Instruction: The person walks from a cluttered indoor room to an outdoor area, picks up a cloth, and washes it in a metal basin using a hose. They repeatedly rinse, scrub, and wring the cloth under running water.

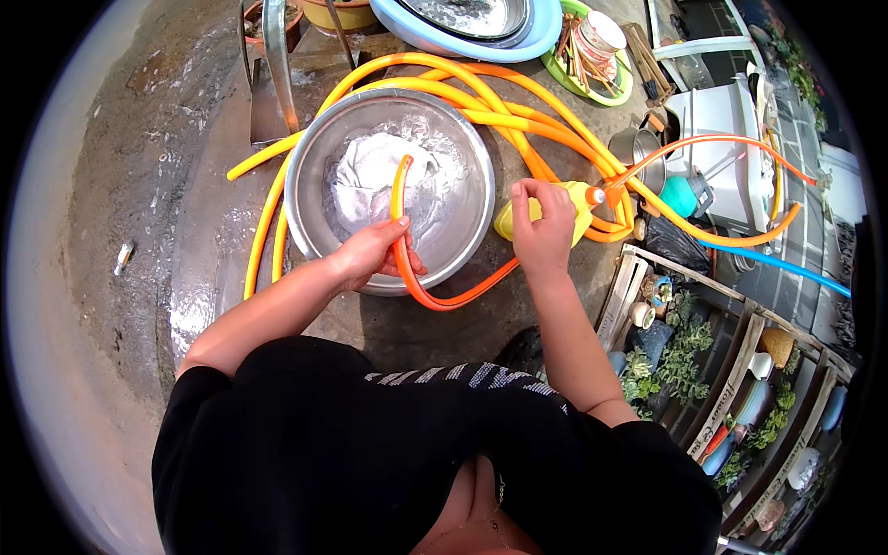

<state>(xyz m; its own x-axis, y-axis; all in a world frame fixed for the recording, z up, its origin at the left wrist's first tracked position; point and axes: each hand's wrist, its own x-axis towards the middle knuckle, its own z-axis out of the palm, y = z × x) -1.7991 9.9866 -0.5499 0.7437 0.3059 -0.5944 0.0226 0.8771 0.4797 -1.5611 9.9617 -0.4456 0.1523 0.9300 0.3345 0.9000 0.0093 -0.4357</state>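
Note:
My left hand (381, 250) is wrapped round an orange hose (403, 199), its end pointing into a round metal basin (308, 185). White cloth (368, 176) lies in the clear, rippling water of the basin. From my left hand the hose curves down and to the right, passing out of sight near my right wrist. My right hand (544, 227) hovers right of the basin with its fingers curled; whether they hold anything is hidden. Behind that hand is a yellow object (581, 205), partly covered, with an orange fitting (595, 195) at its right end.
Thick yellow-orange hose (398, 61) lies in loops behind and right of the basin. Farther back are a blue tub (546, 28) and a green basin (622, 91) with sticks. A metal pot (629, 148) stands right, and wooden planters (731, 370) with plants are near right.

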